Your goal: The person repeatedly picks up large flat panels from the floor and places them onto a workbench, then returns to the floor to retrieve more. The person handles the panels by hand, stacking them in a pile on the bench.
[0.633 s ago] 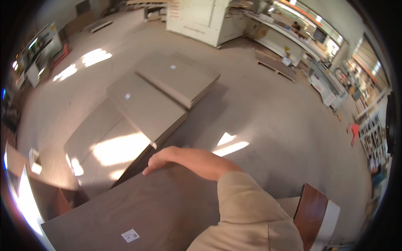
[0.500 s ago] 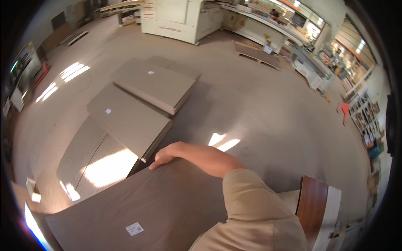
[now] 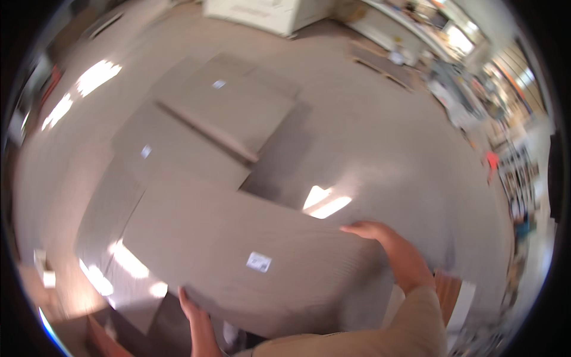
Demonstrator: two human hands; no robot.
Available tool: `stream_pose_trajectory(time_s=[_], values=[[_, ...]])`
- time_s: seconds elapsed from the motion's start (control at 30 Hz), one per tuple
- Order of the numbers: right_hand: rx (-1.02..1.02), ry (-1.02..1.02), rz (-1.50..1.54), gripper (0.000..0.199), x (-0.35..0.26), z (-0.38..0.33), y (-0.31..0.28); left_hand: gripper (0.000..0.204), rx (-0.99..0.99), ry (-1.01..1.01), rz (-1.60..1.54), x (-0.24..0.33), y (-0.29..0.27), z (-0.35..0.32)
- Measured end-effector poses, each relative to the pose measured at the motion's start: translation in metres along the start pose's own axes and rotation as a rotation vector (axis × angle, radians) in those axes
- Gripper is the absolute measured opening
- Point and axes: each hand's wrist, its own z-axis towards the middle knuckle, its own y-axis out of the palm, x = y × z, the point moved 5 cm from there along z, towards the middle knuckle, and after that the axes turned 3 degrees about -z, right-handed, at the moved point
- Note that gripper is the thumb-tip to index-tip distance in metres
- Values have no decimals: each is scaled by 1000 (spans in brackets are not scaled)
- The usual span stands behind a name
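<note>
A large flat grey-brown wood panel (image 3: pixel 303 244) with a white label (image 3: pixel 259 262) spans the lower middle of the head view. My left hand (image 3: pixel 193 309) grips its near left edge, thumb at the side and the other fingers hidden. My right hand (image 3: pixel 367 231) holds the far right edge, fingers along it and partly out of sight underneath. The panel's left end reaches over a low stack of panels (image 3: pixel 107 199) on the floor. Beyond lie a second labelled panel stack (image 3: pixel 178 152) and a farther one (image 3: pixel 250 110). Motion blurs the picture.
A white machine cabinet (image 3: pixel 256 15) stands at the back. To its right a low pallet (image 3: pixel 383 65) lies on the floor (image 3: pixel 380 143), with a grey machine (image 3: pixel 455 95) beyond. A reddish-brown board (image 3: pixel 447 291) stands by my right arm. A rack (image 3: pixel 517 178) lines the right wall.
The panel has swung away from me and leftward over the low stack. My right hand has moved right with its edge, and my left hand has come into view.
</note>
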Motion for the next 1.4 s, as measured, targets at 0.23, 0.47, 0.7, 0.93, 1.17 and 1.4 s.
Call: stream_pose_trajectory(time_s=[0.23, 0.47, 0.7, 0.93, 1.17, 1.4], values=[[40, 21, 217, 74, -16, 35, -9, 52, 140, -159, 104, 37, 106, 99], [57, 30, 193, 72, -109, 86, -38, 52, 103, -196, 120, 94, 169, 193], [17, -49, 100, 72, -215, 173, -84, 47, 125, -93, 71, 140, 179, 291], [5, -150, 225, 78, -350, 227, -105, 47, 60, -130, 121, 203, 208, 413], [61, -161, 286, 77, -413, 323, -83, 68, 108, -84, 457, 268, 219, 473], [474, -154, -96, 67, -338, 341, 23, 91, 409, 144, 688, 163, 150, 463]])
